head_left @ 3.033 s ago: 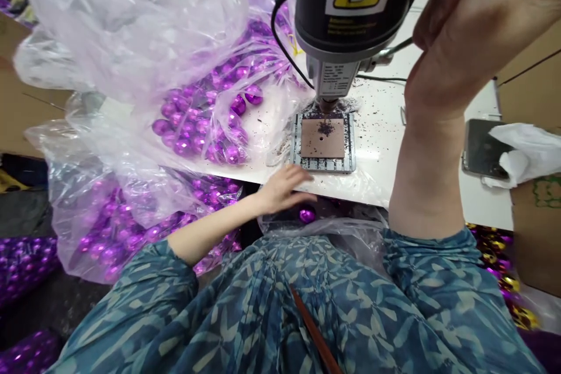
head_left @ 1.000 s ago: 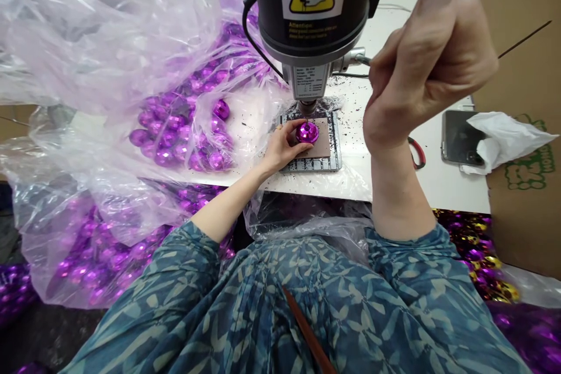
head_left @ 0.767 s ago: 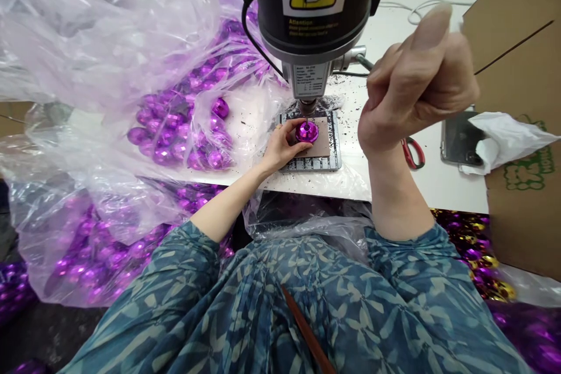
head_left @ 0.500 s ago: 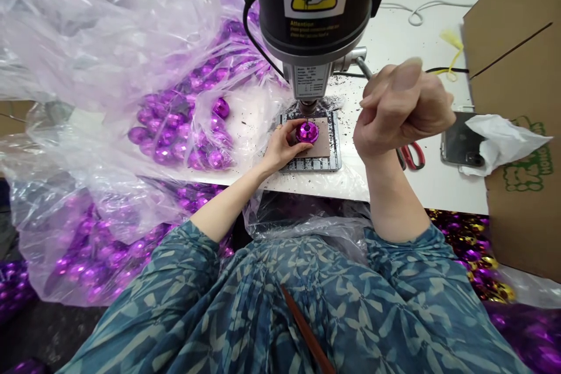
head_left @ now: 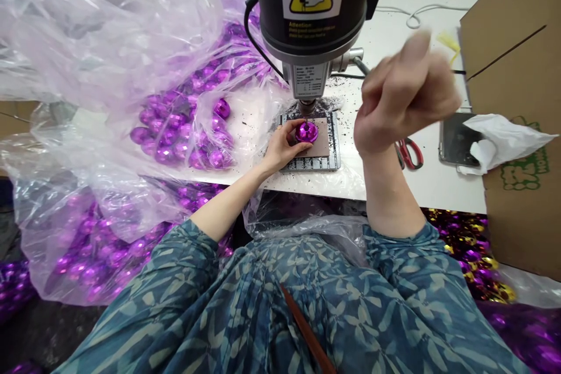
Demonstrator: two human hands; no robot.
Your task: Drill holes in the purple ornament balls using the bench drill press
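Observation:
My left hand (head_left: 284, 143) pinches a shiny purple faceted ball (head_left: 307, 132) between thumb and fingers. The ball rests on a brown square board (head_left: 322, 143) on the metal base (head_left: 333, 158) of a drill press (head_left: 312, 17). Directly above the ball sits the chuck (head_left: 306, 106), its bit reaching down to the ball's top. My right hand (head_left: 405, 96), partly blurred, is closed at the end of the press's lever (head_left: 360, 64); the grip inside the fingers is hidden.
Purple balls (head_left: 175, 123) lie in clear plastic sheeting (head_left: 109, 23) on the left. To the right are red-handled pliers (head_left: 412, 153), a phone (head_left: 456, 139), crumpled tissue (head_left: 504, 134) and a cardboard box (head_left: 512, 93). Dark shavings dot the white table (head_left: 350, 181).
My right hand has shifted a little and its knuckles are more blurred, turning at the lever. The left hand and the ball stay in place under the chuck.

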